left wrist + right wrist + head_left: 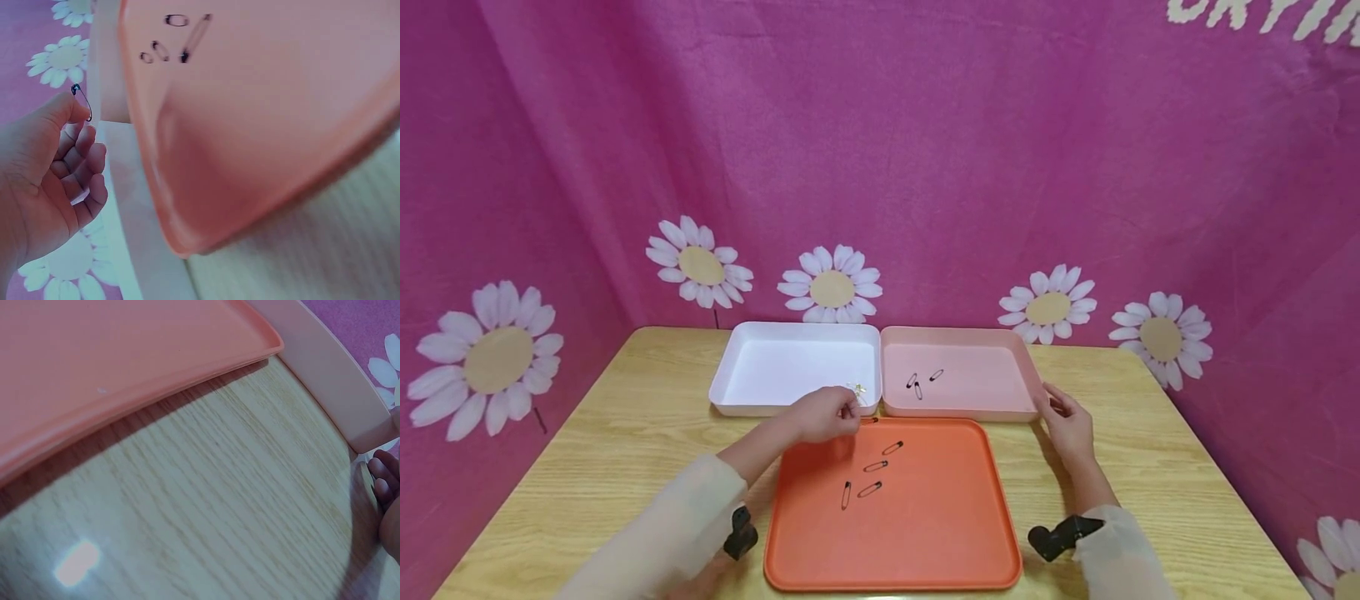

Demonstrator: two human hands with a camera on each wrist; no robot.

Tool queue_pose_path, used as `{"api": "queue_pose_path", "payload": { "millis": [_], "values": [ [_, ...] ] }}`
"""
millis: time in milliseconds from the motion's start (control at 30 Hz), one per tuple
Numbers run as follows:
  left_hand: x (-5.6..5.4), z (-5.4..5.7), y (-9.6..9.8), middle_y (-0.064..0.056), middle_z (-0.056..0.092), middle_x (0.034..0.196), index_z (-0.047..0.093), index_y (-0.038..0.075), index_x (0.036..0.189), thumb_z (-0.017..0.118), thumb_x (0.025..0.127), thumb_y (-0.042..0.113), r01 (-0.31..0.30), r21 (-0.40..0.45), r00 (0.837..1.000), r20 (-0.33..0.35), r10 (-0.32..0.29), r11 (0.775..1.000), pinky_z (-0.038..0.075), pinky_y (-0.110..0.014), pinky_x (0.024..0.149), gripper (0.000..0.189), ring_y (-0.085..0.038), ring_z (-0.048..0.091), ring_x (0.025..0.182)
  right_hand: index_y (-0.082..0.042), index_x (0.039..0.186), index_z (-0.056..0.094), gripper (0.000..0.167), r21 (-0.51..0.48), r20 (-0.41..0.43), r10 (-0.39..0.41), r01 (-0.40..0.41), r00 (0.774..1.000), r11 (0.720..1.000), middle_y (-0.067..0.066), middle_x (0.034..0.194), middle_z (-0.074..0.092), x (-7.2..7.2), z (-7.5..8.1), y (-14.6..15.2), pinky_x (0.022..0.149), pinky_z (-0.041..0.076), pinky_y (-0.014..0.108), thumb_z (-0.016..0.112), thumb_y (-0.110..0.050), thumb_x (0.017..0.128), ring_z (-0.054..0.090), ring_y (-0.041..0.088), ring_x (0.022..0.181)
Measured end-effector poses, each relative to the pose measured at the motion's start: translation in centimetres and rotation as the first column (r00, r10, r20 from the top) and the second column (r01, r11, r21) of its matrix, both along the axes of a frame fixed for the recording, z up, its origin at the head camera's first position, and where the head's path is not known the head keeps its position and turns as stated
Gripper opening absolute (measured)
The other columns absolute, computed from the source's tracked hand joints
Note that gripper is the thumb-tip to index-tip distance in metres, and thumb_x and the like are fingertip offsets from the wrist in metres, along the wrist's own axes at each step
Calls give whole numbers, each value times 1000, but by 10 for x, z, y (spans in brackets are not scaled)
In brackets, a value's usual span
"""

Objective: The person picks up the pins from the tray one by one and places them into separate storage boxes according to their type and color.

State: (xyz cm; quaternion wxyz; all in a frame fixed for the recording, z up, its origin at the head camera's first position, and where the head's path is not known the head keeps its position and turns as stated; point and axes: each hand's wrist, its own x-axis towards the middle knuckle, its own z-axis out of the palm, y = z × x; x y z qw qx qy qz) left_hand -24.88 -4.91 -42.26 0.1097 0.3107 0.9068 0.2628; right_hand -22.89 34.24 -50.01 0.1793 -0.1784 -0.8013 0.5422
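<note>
Four black metal safety pins (876,467) are spread on the flat orange tray (940,533). Over its far edge, another black safety pin (872,420) is pinched by the left hand (827,414); being thin, it could be dropped if that hold slips. The shallow pink tray (977,375) is touched at its corner by the right hand (1069,425); whether it is gripped cannot be told. The pale wood-grain table (1150,467) is backed by a daisy-printed magenta curtain (925,167).

Glare whitens the table (206,475); the left-wrist view seems blurred.
</note>
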Motion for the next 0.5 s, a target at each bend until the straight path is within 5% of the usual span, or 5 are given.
{"api": "queue_pose_path", "payload": {
  "millis": [267,500],
  "values": [
    [-12,16,12,2,53,75,60,8,81,57,83,10,-40,12,998,-50,41,999,40,-24,70,4,-11,48,72,-11,132,54,46,6,6,12,-12,1000,1000,16,125,55,0,0,-1,72,38,1,59,-31,91,44,-15,84],
    [-23,27,22,2,55,76,60,9,83,56,83,9,-49,35,995,-83,51,998,41,-24,71,5,-11,48,73,-11,130,56,46,17,6,-3,2,1000,1000,12,120,56,0,0,0,72,38,2,60,-34,91,45,-12,85]
  ]
}}
